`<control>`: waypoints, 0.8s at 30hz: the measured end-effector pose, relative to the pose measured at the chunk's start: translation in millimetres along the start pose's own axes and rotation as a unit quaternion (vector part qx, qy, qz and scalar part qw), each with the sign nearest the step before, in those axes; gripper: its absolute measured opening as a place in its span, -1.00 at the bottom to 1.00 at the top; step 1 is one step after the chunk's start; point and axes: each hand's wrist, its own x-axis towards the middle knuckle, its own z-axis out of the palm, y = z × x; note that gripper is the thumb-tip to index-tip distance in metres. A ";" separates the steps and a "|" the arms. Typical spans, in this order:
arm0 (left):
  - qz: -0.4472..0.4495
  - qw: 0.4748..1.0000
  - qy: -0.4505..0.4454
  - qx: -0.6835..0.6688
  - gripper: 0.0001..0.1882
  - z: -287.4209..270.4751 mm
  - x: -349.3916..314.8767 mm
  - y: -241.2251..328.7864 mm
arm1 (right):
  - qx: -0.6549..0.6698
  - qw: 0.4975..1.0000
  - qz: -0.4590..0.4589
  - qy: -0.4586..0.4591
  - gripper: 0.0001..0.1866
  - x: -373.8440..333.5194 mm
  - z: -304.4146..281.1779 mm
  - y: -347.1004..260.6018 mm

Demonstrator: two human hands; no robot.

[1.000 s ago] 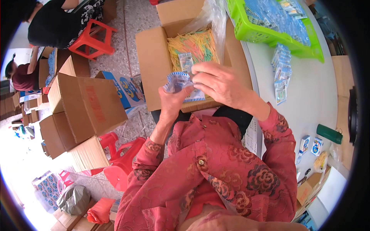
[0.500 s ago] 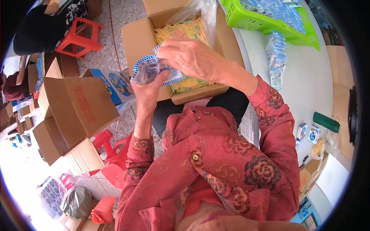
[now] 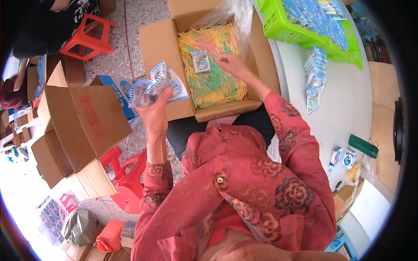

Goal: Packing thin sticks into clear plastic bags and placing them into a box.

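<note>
My left hand (image 3: 152,114) grips a printed clear plastic pouch (image 3: 177,89) with blue-and-white striped edges, held at the left side of an open cardboard box (image 3: 162,56). The pouch is crumpled, and its contents cannot be made out. Inside the box lies a thick layer of thin yellow, green and pink sticks (image 3: 217,89). A small flat printed packet (image 3: 200,61) rests on top of them. Just right of that packet, my right hand (image 3: 233,65) hovers above the sticks with its fingers curled together; whatever they may hold is too small to see.
On the white table (image 3: 344,95) at right stand a green basket (image 3: 283,27) full of striped packets, a strip of packets (image 3: 315,78) and a green bottle (image 3: 363,145). Cardboard cartons (image 3: 87,126) and red stools (image 3: 89,38) fill the left. Someone in dark clothes sits at upper left.
My hands have parted. The left has drawn the pouch left and slightly down; the right has left the pouch and moved right over the sticks. The packet on the sticks is now in sight.
</note>
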 end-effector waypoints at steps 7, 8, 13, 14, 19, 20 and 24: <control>-0.023 0.999 0.034 -0.007 -0.61 -7.1 -11.1 3.0 | -0.124 0.990 0.061 0.024 -0.88 9.9 42.8 99.4; -0.028 0.999 0.033 -0.007 -0.61 -7.9 -12.2 3.2 | -0.124 0.990 0.062 0.023 -0.88 13.1 47.1 105.1; -0.055 0.998 0.029 0.012 -0.66 -5.8 -11.8 4.1 | -0.198 0.969 0.134 0.059 -0.86 26.5 62.4 124.1; -0.060 0.998 0.034 0.007 -0.68 -5.5 -11.1 3.2 | -0.196 0.970 0.134 0.056 -0.86 28.6 65.2 119.7; -0.061 0.997 0.037 0.008 -0.68 -7.7 -7.7 -1.7 | -0.230 0.954 0.189 0.046 -0.73 36.9 69.0 93.2; -0.067 0.997 0.033 0.007 -0.69 -6.0 -6.0 -2.2 | -0.229 0.953 0.193 0.047 -0.73 39.3 68.0 94.8; -0.080 0.996 0.037 0.007 -0.69 -3.2 -2.9 -3.4 | -0.261 0.933 0.245 -0.025 -0.70 52.0 65.7 78.7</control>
